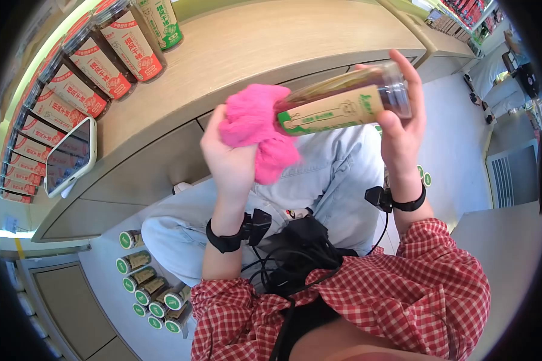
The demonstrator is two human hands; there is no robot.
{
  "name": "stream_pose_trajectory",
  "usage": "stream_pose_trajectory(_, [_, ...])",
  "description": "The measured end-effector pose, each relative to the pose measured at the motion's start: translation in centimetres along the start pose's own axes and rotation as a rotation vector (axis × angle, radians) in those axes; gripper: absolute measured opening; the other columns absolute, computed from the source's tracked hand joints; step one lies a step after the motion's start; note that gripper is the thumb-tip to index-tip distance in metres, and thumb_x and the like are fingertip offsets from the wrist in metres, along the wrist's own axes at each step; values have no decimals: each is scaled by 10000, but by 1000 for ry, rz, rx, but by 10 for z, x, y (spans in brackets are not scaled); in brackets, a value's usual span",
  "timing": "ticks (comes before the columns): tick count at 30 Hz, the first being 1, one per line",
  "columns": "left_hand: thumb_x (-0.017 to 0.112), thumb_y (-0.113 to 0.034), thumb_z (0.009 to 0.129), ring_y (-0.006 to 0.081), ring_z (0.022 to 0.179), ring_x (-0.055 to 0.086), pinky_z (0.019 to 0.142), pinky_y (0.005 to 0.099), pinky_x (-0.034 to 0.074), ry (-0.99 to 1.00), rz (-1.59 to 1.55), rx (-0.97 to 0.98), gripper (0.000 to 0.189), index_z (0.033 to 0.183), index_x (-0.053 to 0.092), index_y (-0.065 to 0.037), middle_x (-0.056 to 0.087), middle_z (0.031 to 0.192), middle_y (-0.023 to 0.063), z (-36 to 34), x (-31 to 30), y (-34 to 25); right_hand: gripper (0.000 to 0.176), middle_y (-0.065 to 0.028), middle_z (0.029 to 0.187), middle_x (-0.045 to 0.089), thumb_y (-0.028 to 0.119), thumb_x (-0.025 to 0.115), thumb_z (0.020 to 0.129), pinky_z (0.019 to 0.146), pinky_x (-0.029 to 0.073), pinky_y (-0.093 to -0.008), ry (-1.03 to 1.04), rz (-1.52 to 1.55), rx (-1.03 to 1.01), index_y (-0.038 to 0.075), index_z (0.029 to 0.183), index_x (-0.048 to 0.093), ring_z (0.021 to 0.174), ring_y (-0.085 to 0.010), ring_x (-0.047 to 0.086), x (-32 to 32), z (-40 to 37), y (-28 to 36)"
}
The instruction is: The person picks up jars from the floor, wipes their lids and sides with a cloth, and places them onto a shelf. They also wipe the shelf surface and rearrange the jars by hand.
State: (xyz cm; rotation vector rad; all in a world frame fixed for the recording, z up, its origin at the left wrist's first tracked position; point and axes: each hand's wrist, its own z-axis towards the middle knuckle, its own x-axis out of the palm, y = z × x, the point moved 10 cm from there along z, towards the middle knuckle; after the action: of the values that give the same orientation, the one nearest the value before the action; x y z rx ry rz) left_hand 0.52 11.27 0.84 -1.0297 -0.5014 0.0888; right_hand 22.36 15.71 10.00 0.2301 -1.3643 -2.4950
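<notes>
My right hand (403, 120) grips a clear plastic jar (343, 99) with a tan and green label, its fingers and thumb around the jar's right end. The jar lies nearly sideways in the air, above my knees. A bright pink cloth (262, 129) is bunched in my left hand (230, 150) and pressed against the jar's left end. The cloth hides that end and part of my left fingers.
Red-labelled jars (129, 45) line the wooden counter (235, 42), with a green-labelled jar (162, 24) among them. A white phone (72, 156) leans near the row. Several green-ended jars (141, 277) stand on the floor at the lower left. Black cables (283, 265) hang before my chest.
</notes>
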Motion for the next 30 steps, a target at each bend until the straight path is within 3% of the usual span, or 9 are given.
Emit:
stream_pose_trajectory(4, [615, 33, 734, 184, 907, 605, 829, 312, 473, -132, 58, 22, 288, 1020, 580, 27, 604, 1012, 73, -4, -20, -37, 944, -183, 1150, 565, 213, 772, 708, 889, 465, -355, 236, -353, 5, 30, 1397, 153, 1037, -233, 580, 40, -3, -13])
stream_pose_trajectory(10, [722, -131, 576, 310, 942, 604, 822, 388, 488, 410, 634, 701, 355, 884, 627, 18, 622, 985, 123, -24, 62, -85, 1059, -190, 1016, 613, 220, 777, 664, 730, 516, -334, 394, -641, -167, 13, 1423, 68, 827, -293, 647, 85, -10, -14])
stream_pose_trajectory(13, [737, -139, 569, 299, 924, 610, 806, 378, 497, 382, 313, 671, 318, 810, 615, 29, 637, 920, 126, -12, 34, -81, 1080, -153, 980, 626, 214, 787, 659, 662, 506, -284, 388, -622, -80, 6, 1428, 58, 747, -211, 647, 79, -9, -4])
stream_pose_trajectory(16, [698, -32, 624, 253, 856, 614, 740, 332, 498, 157, 254, 401, 201, 782, 595, 40, 637, 858, 133, -3, -1, -66, 1023, -132, 1016, 623, 187, 781, 685, 650, 496, -272, 260, -333, -75, 28, 1430, 98, 807, -158, 629, 56, 11, 12])
stream_pose_trajectory(18, [643, 25, 668, 190, 803, 591, 709, 291, 473, -2, 145, 211, 142, 796, 584, 39, 613, 847, 109, 4, -23, -44, 790, -128, 1023, 617, 190, 706, 778, 671, 479, -255, 91, -120, -169, 39, 1388, 227, 848, -159, 616, 43, 40, 47])
stream_pose_trajectory(22, [671, 19, 614, 154, 757, 552, 700, 256, 441, -113, 52, 151, 214, 798, 565, 35, 550, 825, 72, 6, -37, -41, 464, -93, 1064, 586, 211, 537, 918, 862, 432, -270, 100, -316, -350, 60, 1319, 360, 956, -134, 557, 55, 101, 68])
stream_pose_trajectory(23, [676, 23, 608, 154, 755, 552, 698, 256, 441, -92, 85, 187, 223, 801, 567, 33, 551, 823, 73, 6, -35, -44, 466, -39, 1037, 544, 99, 596, 875, 695, 434, -222, 233, -118, -243, 85, 1267, 344, 846, -78, 514, 79, 118, 51])
stream_pose_trajectory(26, [703, 29, 584, 160, 738, 550, 685, 251, 440, -25, 162, 247, 264, 816, 576, 27, 549, 804, 79, 4, -27, -51, 557, -80, 1087, 530, 139, 642, 849, 744, 460, -255, 419, -272, -162, 74, 1301, 324, 878, -130, 541, 131, 146, 10])
stream_pose_trajectory(30, [726, 13, 575, 174, 715, 548, 667, 257, 443, 8, 206, 315, 296, 830, 576, 31, 538, 792, 85, 5, -25, -57, 487, -70, 866, 589, 300, 622, 867, 704, 463, -274, 457, -275, -367, 88, 1240, 391, 763, -122, 554, 171, 155, -4])
